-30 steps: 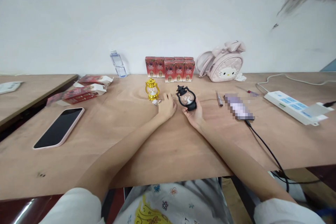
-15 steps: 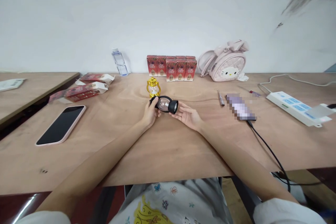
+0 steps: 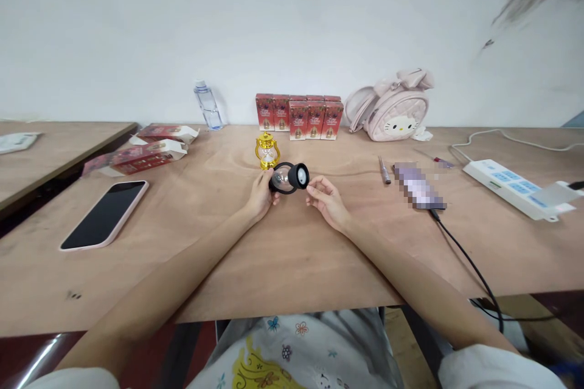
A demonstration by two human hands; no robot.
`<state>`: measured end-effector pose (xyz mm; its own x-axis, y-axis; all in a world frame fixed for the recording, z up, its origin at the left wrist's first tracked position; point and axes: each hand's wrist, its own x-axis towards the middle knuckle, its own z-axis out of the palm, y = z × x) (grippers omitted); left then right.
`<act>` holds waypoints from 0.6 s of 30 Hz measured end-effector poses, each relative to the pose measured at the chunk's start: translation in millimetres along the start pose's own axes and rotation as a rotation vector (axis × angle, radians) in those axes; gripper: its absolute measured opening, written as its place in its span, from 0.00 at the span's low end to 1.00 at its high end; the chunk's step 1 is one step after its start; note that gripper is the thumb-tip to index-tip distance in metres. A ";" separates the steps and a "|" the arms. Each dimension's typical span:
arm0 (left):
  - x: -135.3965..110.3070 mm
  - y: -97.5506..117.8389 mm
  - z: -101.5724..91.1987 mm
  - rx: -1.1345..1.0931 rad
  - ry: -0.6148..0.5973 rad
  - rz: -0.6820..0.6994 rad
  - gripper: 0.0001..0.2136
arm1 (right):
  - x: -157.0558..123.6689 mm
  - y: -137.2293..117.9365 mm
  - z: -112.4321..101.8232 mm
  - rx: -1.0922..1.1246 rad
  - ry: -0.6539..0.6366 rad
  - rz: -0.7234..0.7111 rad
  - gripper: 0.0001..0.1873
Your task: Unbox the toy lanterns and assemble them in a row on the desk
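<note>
- Two hands are occupied with one object, the black lantern (image 3: 287, 178), which is held over the surface (image 3: 292, 255), in front of the gold lantern (image 3: 268, 151) and slightly to its right.
- The black lantern is gripped at its top end by the left hand (image 3: 261, 196); the fingers are closed round that end, so most of the top is hidden.
- It is tilted onto its side, with the base (image 3: 300, 176) turned to the right and partly toward the person; a pale round is exposed inside the dark rim.
- The right hand (image 3: 329, 202) is held at the lower right edge of the base, thumb and forefinger drawn close together, the other fingers loosely bent. Whether the rim is touched, or something small is pinched, cannot be told.
- The step in hand is judged to be a check of the base, or fine work at it.
- For the next move, a steady left grip seems called for, with the base left facing outward and the right fingertips placed with care at the rim.
- The gold lantern is stood upright just behind the left hand, gripped by neither hand; red boxes (image 3: 298, 120) are grouped farther back, near the wall (image 3: 292, 24).
</note>
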<state>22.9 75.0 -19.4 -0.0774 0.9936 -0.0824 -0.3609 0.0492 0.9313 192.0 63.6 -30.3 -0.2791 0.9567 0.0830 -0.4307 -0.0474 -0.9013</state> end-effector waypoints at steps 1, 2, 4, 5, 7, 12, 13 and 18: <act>-0.5 -1.2 0.3 0.011 -0.002 0.014 0.13 | 0.7 0.1 -0.4 -0.006 0.024 -0.009 0.14; -0.8 -2.4 0.5 0.022 -0.005 0.026 0.13 | 1.4 0.1 -0.9 -0.013 0.047 -0.012 0.14; -0.8 -4.8 0.1 0.035 0.000 0.050 0.14 | 2.6 -0.1 -1.6 -0.029 0.077 -0.011 0.14; -0.5 -5.9 -0.4 0.037 0.007 0.060 0.15 | 3.0 -0.2 -1.7 -0.034 0.083 -0.009 0.14; 0.7 -8.0 -1.9 0.041 0.028 0.080 0.16 | 3.5 -0.3 -1.5 -0.040 0.081 -0.010 0.15; 2.1 -11.2 -3.9 0.120 0.060 0.148 0.17 | 4.5 1.0 -1.2 -0.056 0.104 -0.013 0.16; 1.8 -11.3 -3.8 0.139 0.059 0.161 0.17 | 4.8 1.5 -1.4 -0.064 0.108 -0.014 0.17; 1.1 -11.8 -3.7 0.189 0.049 0.193 0.17 | 6.0 2.3 -2.7 -0.096 0.094 -0.013 0.18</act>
<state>23.6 75.2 -31.8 -0.1741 0.9806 0.0901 -0.1560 -0.1178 0.9807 191.6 69.9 -33.1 -0.1905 0.9799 0.0593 -0.3483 -0.0110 -0.9373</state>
